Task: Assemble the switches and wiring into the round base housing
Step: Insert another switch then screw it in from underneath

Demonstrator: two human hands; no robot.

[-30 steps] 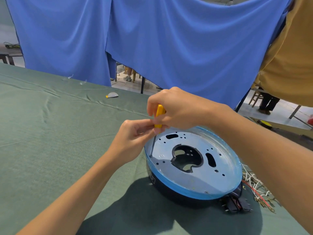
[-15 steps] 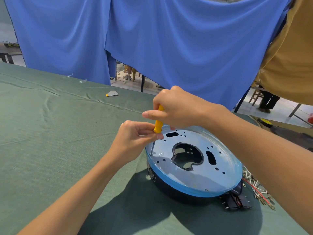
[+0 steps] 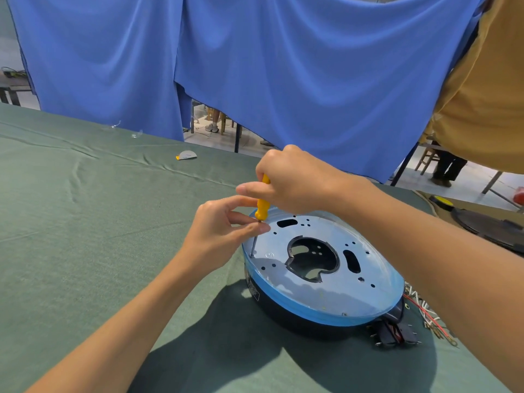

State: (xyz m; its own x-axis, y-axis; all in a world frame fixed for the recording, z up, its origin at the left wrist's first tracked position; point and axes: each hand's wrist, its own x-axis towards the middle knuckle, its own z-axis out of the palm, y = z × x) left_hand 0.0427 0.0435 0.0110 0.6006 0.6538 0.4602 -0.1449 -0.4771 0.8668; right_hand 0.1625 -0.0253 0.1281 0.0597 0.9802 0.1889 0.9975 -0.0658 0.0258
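The round base housing (image 3: 283,310) sits on the green surface (image 3: 85,236) right in front of me, metal plate (image 3: 326,293) up. The switches (image 3: 394,334) and wiring (image 3: 425,310) lie loose just beside its near-right edge. My right hand (image 3: 295,180) has its grip wrapped round the yellow screwdriver (image 3: 262,207). My left hand (image 3: 218,236) pinches the shaft under the handle, tip down at a hole by the plate's left rim. The housing looks stiff and hefty, so I'd grab it by the dark side wall, not the thin plate edge. The wires look floppy and the pins bendy, so I'd hold the switches by the body.

Hands (image 3: 295,180) on screwdriver (image 3: 262,207) over housing (image 3: 326,279)
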